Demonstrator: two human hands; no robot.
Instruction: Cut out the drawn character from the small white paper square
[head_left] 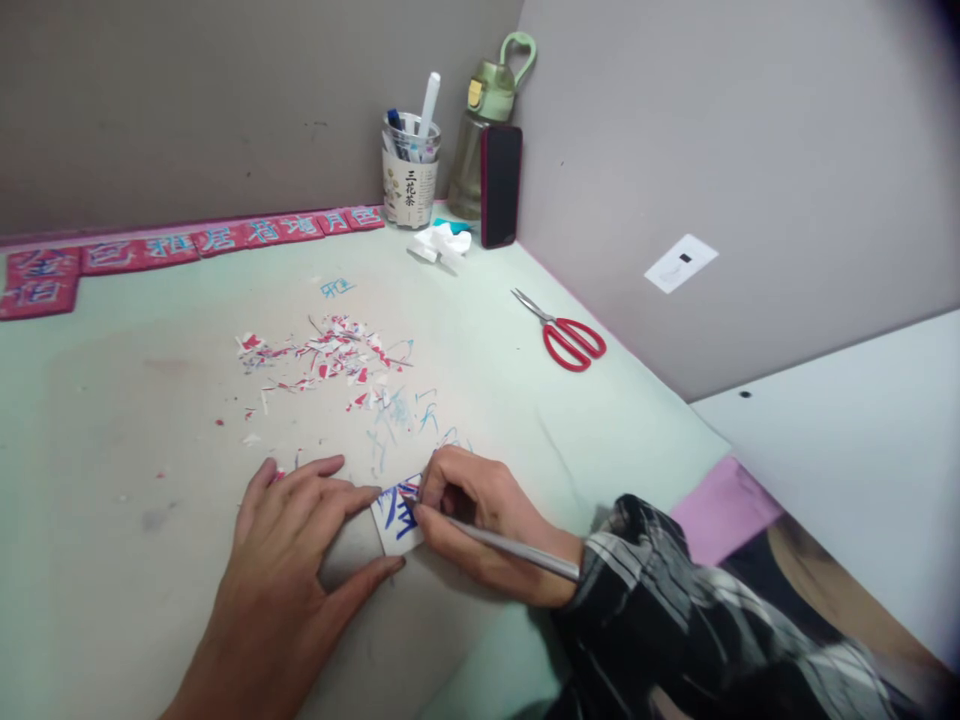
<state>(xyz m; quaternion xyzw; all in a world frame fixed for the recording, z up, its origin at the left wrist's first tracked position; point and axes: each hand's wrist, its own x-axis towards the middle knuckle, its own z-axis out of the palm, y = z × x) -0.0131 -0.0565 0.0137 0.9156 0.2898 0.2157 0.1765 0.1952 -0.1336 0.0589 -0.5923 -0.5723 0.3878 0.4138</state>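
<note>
A small white card [394, 537] with a blue hand-drawn character lies flat on the work surface, a little red showing near its upper right. My right hand [487, 515] pinches a slim silver craft knife [517, 548], its dark tip down on the card. The fingers partly cover the card's right side. From the left, my left hand [292, 550] steadies the card, index fingertip at its upper left corner and thumb at the lower edge. The other fingers are spread on the surface. Beyond the hands lies a loose pile of red and white scraps [341, 350].
Red tiles with pale characters [225, 238] line the back edge. A glass of pens [410, 185], a green bottle [469, 150], an upright phone [501, 188] and a crumpled tissue [442, 242] stand or lie in the back corner. Red-handled scissors [566, 338] lie at right.
</note>
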